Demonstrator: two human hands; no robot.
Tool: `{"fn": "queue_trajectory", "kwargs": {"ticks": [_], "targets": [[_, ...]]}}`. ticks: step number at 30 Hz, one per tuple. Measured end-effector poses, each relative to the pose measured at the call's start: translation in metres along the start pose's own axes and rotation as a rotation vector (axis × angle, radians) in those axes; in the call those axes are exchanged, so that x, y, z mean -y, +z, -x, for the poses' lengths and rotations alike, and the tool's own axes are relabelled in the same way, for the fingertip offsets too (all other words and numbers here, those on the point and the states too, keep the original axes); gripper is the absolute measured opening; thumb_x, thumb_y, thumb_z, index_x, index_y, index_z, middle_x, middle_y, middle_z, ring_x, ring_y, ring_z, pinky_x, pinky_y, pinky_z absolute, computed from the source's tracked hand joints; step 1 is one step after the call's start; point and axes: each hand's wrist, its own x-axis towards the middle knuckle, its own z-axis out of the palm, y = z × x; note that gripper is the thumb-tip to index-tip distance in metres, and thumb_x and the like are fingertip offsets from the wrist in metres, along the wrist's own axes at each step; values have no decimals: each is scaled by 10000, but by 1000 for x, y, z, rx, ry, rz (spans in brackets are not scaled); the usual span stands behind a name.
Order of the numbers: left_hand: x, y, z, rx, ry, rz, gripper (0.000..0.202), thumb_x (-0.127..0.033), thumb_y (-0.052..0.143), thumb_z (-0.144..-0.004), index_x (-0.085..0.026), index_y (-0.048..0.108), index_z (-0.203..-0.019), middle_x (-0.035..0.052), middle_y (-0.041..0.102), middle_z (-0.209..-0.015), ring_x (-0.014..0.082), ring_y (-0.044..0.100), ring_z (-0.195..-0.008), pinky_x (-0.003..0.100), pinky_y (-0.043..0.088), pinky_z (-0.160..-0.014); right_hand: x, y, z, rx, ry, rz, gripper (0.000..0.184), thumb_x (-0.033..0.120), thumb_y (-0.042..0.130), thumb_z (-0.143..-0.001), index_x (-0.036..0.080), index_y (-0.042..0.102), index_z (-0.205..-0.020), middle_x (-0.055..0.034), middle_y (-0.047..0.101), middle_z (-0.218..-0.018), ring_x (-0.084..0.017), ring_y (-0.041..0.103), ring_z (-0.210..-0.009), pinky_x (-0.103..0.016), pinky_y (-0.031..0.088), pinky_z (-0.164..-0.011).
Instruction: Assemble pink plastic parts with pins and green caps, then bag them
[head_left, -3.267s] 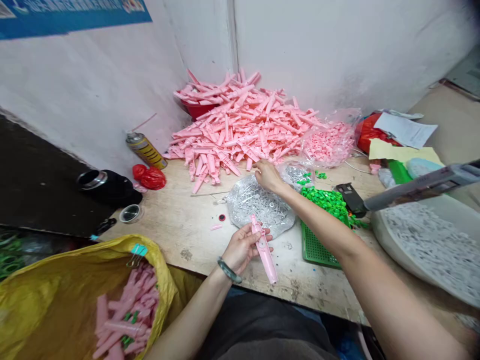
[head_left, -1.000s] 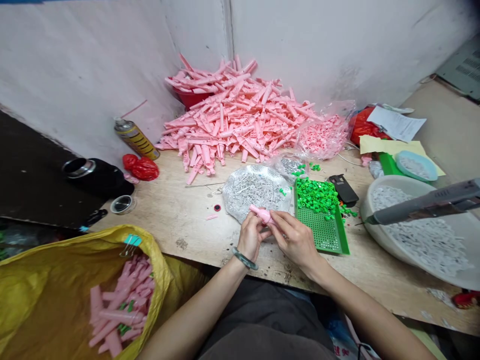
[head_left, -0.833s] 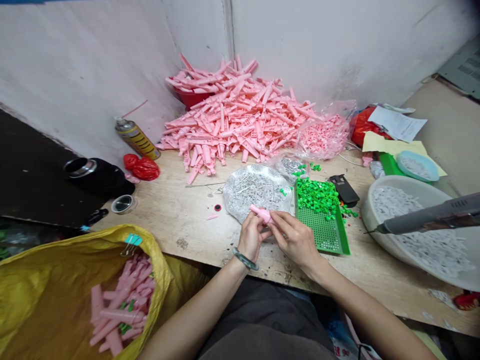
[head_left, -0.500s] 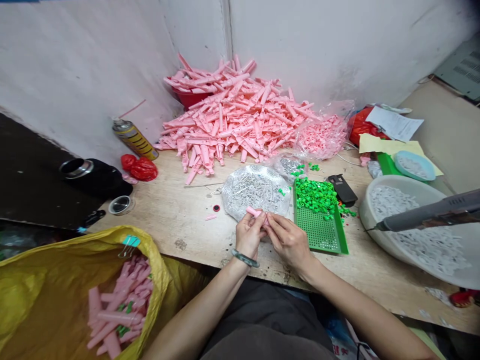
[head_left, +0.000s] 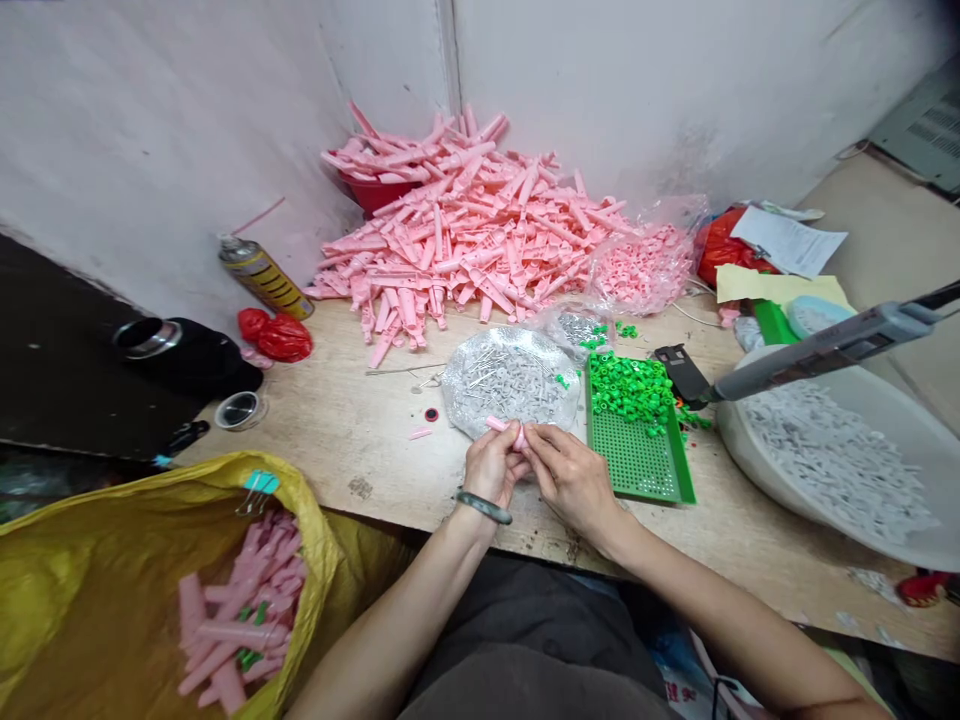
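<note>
Left hand (head_left: 491,467) and right hand (head_left: 571,476) curled closed, fingertips pinching a small pink plastic part (head_left: 501,425) above the pale wooden counter (head_left: 360,420). A clear bag of silver metal pins (head_left: 510,380) lies just behind; a green perforated plastic tray (head_left: 634,465) lies just right.

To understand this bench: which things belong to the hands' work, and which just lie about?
In the work: pink plastic part pinched between left hand and right hand; pile of pink parts; yellow sack of pink parts; clear bag of metal pieces; green perforated tray.
Lying about: spray can; red plastic bag; papers.
</note>
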Motion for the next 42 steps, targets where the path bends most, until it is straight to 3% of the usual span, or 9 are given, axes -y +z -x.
{"fn": "queue_trajectory", "kwargs": {"ticks": [4,11,19,23,26,29,32,37,42], "targets": [[-4,1,6,13,104,12,272,-217,750,-739,-128,604,-950,65,700,-848,143,671,-694,242,546,-622,-3,-18,-4,45,92,-87,348,293,535,-938,242,613,-1273,-95,630,-1252,-240,612,-1095,-383,526,-897],[-15,5,32,203,320,-109,434,-326,773,-745,-163,590,-1104,130,691,-1142,278,665,-1051,326,573,-779,-14,-53,-15,228,372,-684,232,405,671,-836,201,686,-946,-13,688,-839,-154,605,-722,-258,468,-637],[-12,-1,28,114,397,-186,394,-350,752,-769,-140,602,-1067,137,704,-1064,275,680,-1002,327,581,-772,-21,-43,-16,328,383,-804,245,413,649,-845,171,674,-868,-6,647,-734,-121,544,-632,-235,410,-561],[-29,-12,11,23,324,47,258,-281,675,-847,-170,574,-1057,127,682,-1134,250,657,-1074,401,561,-894,-50,-22,-83,474,190,-499,366,440,461,-961,177,713,-1000,-43,695,-856,-150,606,-739,-265,467,-654],[-46,-16,3,52,260,183,144,-262,599,-903,-192,539,-1015,123,679,-1117,265,650,-1100,490,539,-937,-72,0,-165,285,223,73,306,290,462,-961,208,679,-1161,-76,668,-1166,-186,608,-1041,-298,448,-903],[-57,-18,2,77,178,231,170,-319,586,-911,-189,514,-993,131,669,-1096,300,675,-1036,568,550,-887,-81,21,-234,275,291,189,309,202,532,-890,125,693,-1142,-192,614,-1248,-296,541,-1191,-384,405,-983],[-63,-20,1,31,218,221,169,-217,648,-862,-179,507,-947,84,670,-1005,244,704,-921,486,590,-849,-80,33,-263,281,321,166,327,182,617,-815,35,690,-1098,-278,600,-1223,-359,521,-1206,-434,397,-994],[-68,-23,-4,-37,344,224,256,-109,680,-804,-185,462,-915,44,659,-942,214,711,-845,442,606,-807,-67,18,-219,251,297,-54,372,268,544,-890,84,618,-1205,-185,685,-1089,-259,644,-981,-382,507,-864],[-59,-11,-7,42,453,150,425,-147,748,-752,-240,415,-999,19,650,-995,212,706,-876,483,588,-825,-50,-11,-113,247,395,-968,335,452,639,-843,159,691,-997,-73,721,-790,-164,663,-650,-317,568,-631]]}}
